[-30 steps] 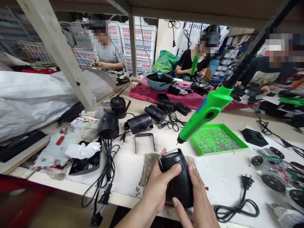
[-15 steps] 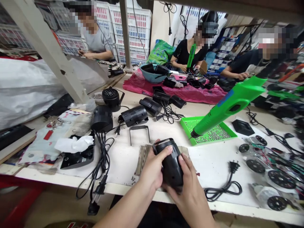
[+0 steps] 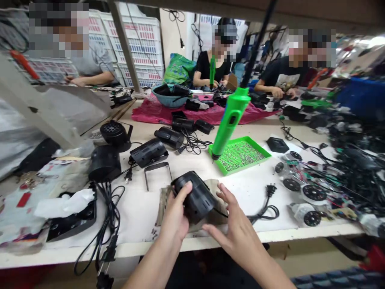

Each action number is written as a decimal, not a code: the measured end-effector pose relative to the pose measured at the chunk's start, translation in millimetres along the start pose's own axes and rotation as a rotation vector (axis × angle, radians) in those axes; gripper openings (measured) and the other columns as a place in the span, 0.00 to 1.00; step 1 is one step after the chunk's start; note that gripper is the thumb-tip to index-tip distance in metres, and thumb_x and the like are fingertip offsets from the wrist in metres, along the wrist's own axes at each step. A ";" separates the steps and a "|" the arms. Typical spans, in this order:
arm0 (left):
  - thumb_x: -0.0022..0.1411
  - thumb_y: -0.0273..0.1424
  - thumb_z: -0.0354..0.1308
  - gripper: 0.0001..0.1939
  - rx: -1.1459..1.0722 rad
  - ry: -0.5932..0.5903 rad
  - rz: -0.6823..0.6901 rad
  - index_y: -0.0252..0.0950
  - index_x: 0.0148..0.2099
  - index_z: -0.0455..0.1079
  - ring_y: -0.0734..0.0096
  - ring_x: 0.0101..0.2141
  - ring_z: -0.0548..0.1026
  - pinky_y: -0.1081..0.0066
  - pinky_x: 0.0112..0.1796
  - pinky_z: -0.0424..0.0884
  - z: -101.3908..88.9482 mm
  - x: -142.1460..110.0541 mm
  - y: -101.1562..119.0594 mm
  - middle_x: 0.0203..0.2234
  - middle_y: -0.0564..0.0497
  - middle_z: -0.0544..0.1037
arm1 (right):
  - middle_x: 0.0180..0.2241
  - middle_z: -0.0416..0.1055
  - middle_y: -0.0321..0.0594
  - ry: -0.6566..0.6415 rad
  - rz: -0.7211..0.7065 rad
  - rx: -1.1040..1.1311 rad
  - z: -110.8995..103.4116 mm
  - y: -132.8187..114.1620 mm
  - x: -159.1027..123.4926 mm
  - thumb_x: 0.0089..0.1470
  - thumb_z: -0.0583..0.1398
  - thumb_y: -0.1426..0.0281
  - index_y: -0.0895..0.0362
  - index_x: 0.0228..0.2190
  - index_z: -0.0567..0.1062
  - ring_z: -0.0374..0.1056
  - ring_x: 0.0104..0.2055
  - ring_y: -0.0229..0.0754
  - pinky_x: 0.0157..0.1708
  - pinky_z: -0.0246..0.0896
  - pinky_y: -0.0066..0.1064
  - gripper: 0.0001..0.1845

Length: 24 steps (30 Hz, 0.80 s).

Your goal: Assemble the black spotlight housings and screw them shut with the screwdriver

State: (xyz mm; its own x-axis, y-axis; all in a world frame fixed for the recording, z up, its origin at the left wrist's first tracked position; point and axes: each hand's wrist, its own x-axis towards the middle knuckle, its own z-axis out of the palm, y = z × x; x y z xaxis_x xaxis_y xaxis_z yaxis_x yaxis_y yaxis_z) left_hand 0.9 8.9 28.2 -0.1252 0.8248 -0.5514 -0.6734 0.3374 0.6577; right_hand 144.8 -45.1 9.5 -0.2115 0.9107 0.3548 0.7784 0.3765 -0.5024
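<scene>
My left hand (image 3: 175, 214) is wrapped round a black cylindrical lamp housing (image 3: 197, 196), which lies tilted over a folded grey cloth (image 3: 164, 200) near the table's front edge. My right hand (image 3: 237, 230) hovers just right of the housing with its fingers spread, holding nothing. A black cord runs from the housing to a plug (image 3: 270, 188) on the table. A green electric screwdriver (image 3: 228, 120) hangs on a cable above a green tray of screws (image 3: 240, 154).
More black lamp housings (image 3: 148, 152) and cords lie at the centre and left, beside a metal bracket (image 3: 158, 174). Round circuit boards and wiring (image 3: 313, 194) crowd the right. Three other people work at the far side by a pink cloth (image 3: 207, 114).
My right hand has let go of the housing and opened. The housing has tipped onto its side in my left hand. The view swung right, and the hanging screwdriver swung back toward upright.
</scene>
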 end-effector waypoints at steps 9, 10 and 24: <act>0.49 0.29 0.67 0.29 0.062 -0.076 0.067 0.46 0.54 0.67 0.69 0.43 0.75 0.72 0.44 0.70 -2.5 -12.5 -8.8 0.44 0.54 0.78 | 0.44 0.73 0.45 0.047 0.224 0.329 -21.6 15.5 -6.0 0.63 0.51 0.64 0.54 0.45 0.70 0.71 0.46 0.45 0.45 0.68 0.36 0.13; 0.47 0.29 0.69 0.36 0.069 -0.144 0.108 0.48 0.58 0.63 0.68 0.45 0.74 0.72 0.45 0.70 -3.9 -15.7 -11.7 0.47 0.54 0.77 | 0.49 0.71 0.47 0.042 0.245 0.396 -20.8 15.1 -4.8 0.62 0.53 0.62 0.54 0.50 0.68 0.69 0.50 0.46 0.49 0.66 0.38 0.17; 0.42 0.32 0.72 0.53 0.108 -0.603 0.195 0.46 0.67 0.50 0.51 0.55 0.68 0.61 0.55 0.61 -19.7 -15.8 -20.2 0.56 0.45 0.70 | 0.52 0.70 0.47 -0.073 0.330 0.973 -12.9 5.0 8.4 0.47 0.64 0.48 0.54 0.52 0.68 0.66 0.55 0.53 0.54 0.62 0.44 0.36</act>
State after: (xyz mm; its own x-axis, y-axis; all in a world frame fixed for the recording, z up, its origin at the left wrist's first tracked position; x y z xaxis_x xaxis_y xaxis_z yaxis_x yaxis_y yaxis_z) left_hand 2.1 -19.9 13.5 0.2147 0.9753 -0.0513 -0.5986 0.1729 0.7822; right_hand 154.6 -37.7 20.1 -0.1352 0.9895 0.0511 -0.0047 0.0509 -0.9987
